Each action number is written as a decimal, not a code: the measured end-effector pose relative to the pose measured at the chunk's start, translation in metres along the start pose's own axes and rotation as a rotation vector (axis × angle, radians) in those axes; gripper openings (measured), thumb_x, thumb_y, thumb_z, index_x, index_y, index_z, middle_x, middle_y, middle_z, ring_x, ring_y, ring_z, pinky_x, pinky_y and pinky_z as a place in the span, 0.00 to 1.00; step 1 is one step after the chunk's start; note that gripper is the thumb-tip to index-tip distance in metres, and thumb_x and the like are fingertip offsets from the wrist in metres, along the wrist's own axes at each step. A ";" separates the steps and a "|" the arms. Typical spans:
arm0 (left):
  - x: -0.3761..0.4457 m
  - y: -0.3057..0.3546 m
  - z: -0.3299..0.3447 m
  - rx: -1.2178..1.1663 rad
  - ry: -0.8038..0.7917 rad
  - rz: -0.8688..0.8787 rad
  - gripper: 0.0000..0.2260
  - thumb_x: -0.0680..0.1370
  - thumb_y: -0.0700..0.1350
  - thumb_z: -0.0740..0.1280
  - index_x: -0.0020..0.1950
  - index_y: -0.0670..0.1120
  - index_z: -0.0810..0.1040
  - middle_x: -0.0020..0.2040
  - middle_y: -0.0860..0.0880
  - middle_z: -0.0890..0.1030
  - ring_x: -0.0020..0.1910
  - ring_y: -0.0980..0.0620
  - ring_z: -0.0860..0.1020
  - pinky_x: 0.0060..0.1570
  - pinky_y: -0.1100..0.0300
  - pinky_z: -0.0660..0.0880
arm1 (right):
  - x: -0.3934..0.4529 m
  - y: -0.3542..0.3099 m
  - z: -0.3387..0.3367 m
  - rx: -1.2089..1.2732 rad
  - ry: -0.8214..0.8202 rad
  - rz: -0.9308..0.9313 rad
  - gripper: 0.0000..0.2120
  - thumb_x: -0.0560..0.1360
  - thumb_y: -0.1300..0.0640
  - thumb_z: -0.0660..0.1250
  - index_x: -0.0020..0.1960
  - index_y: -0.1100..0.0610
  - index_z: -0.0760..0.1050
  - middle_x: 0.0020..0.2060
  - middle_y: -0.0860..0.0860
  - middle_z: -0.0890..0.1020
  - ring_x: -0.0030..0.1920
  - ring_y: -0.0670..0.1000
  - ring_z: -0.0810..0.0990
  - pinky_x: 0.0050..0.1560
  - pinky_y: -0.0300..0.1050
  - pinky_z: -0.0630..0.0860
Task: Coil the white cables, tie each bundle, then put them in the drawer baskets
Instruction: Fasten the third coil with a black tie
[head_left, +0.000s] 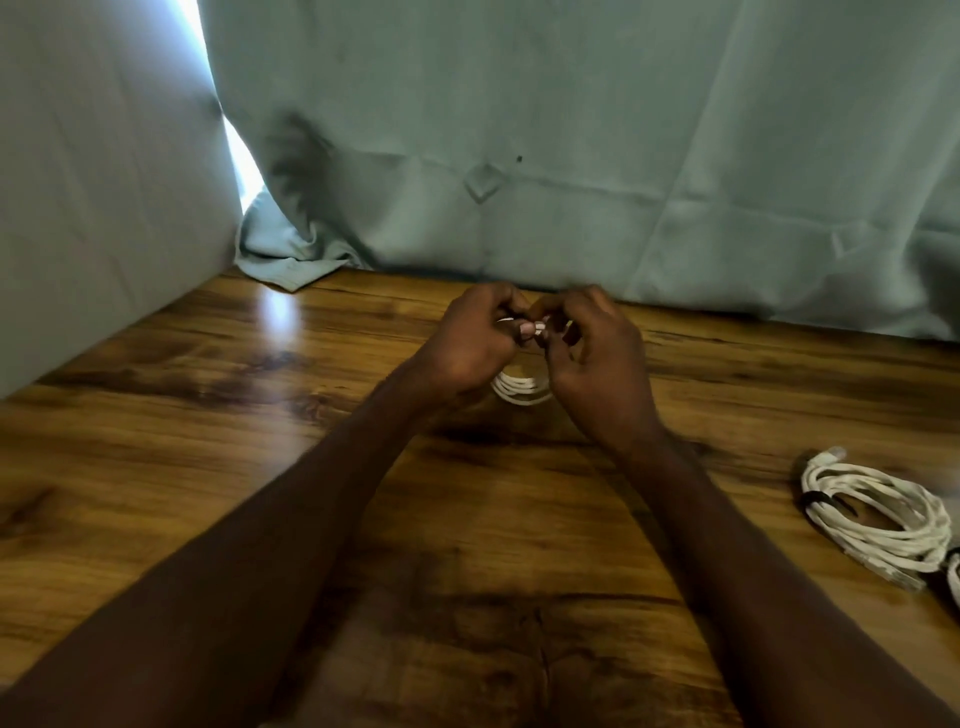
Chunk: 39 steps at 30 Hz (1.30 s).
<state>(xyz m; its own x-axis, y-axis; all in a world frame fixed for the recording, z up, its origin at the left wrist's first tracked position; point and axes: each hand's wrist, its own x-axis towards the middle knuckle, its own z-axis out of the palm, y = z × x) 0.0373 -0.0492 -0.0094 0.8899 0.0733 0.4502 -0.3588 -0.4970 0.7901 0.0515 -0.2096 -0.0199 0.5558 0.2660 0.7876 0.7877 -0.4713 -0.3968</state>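
A: From the head view, what is held?

B: A white coil (521, 388) is gripped between both hands above the table (208, 467). The left hand (475, 340) is curled round the coil's top, and the right hand (592, 353) is curled beside it, fingers pinched at the same spot — whether cable or a tie is pinched there cannot be told. Only the coil's lower loops are seen, hanging below and between the two palms.

A: So the step is judged to be the tying?

B: Most likely. A second bundle (878, 519) lies well to the right of the right hand, with a dark band seen round one side, so that one seems done already. No drawer or baskets are in sight.

A: How should the tying be done well?

B: The loops should be kept stacked and squeezed flat by the left hand while the tie is wound by the right — close to where the loops are clamped, so none can slip out. The wrap should be pulled snug before the grip is eased. Loose ends are best tucked in, or they may snag later in a basket.

A: And behind the hands?

B: Only a green cloth (571, 130), hung beyond the fingertips.
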 end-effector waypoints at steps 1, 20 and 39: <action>0.000 0.001 -0.002 -0.049 0.004 -0.040 0.05 0.77 0.31 0.69 0.46 0.40 0.80 0.34 0.52 0.79 0.28 0.64 0.75 0.34 0.63 0.72 | -0.001 0.001 0.001 -0.025 -0.057 -0.018 0.15 0.74 0.67 0.69 0.58 0.56 0.82 0.50 0.51 0.80 0.49 0.51 0.80 0.49 0.49 0.78; -0.001 0.000 0.005 -0.232 0.080 -0.046 0.09 0.74 0.34 0.74 0.49 0.42 0.76 0.37 0.42 0.83 0.27 0.60 0.76 0.31 0.61 0.72 | 0.000 -0.010 -0.002 0.378 0.093 0.225 0.02 0.72 0.65 0.77 0.44 0.60 0.87 0.40 0.50 0.87 0.44 0.46 0.85 0.45 0.34 0.75; -0.006 0.005 -0.003 -0.072 -0.215 0.131 0.14 0.74 0.32 0.73 0.52 0.43 0.72 0.39 0.55 0.83 0.39 0.58 0.80 0.39 0.59 0.77 | 0.005 -0.017 -0.012 0.521 0.195 0.385 0.06 0.71 0.66 0.78 0.45 0.57 0.87 0.37 0.50 0.88 0.40 0.48 0.87 0.45 0.42 0.82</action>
<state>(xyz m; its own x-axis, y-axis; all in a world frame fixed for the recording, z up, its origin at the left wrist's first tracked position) 0.0293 -0.0496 -0.0065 0.8710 -0.1767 0.4583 -0.4874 -0.4267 0.7618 0.0372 -0.2100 -0.0036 0.8027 -0.0196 0.5961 0.5957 -0.0215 -0.8029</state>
